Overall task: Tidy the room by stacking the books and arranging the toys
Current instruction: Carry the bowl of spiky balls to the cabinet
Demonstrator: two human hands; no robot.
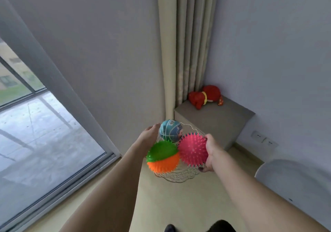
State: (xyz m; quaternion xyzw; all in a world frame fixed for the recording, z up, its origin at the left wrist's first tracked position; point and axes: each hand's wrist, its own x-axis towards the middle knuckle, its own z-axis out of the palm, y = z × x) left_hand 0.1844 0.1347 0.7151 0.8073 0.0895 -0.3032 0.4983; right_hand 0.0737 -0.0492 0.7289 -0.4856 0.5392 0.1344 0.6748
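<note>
A grey bench in the corner carries a red plush toy, ahead and right of a glass bowl held between both arms. Left hand cups its far-left rim, fingers relaxed; right hand grips the near-right rim. Inside sit a pink spiky ball, a green-orange one and a blue ball.

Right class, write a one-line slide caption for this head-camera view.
Two hands carry a clear glass bowl holding three balls toward a grey ledge with a red plush toy.

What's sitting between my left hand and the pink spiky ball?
In the head view, the blue ball and green-orange spiky ball lie between left hand and pink spiky ball.
</note>
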